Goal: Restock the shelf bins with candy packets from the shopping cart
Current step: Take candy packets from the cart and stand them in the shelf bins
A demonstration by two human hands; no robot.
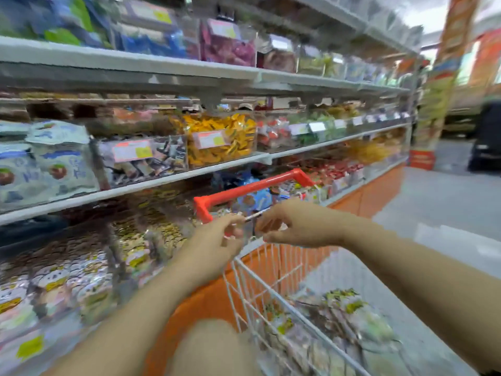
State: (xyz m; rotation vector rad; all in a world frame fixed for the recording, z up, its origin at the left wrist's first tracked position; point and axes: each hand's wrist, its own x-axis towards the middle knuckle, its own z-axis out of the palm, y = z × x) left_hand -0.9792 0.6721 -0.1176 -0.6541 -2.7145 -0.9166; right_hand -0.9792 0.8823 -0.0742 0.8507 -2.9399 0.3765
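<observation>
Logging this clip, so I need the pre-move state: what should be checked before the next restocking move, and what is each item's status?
1. Left hand and right hand both pinch the small packet: ok.
2. Packet's kind readable: cannot tell, blurred.
3. Stock left in shopping cart: ok, packets lie inside.
4. Matching bin on the shelves picked out: cannot tell.

light is bright, even and white, falling from above. soft dark bands lie beneath each shelf board point(130, 63); the floor point(439, 196) carries a pale sheen. the ceiling point(423, 12) is blown out. motion blur smears the whole frame, heaviest on the lower-left candy bins point(67, 280) and the shopping cart point(260, 289). shelf lines bow toward the corners. the left hand point(214, 242) and right hand point(298, 226) are sharpest.
</observation>
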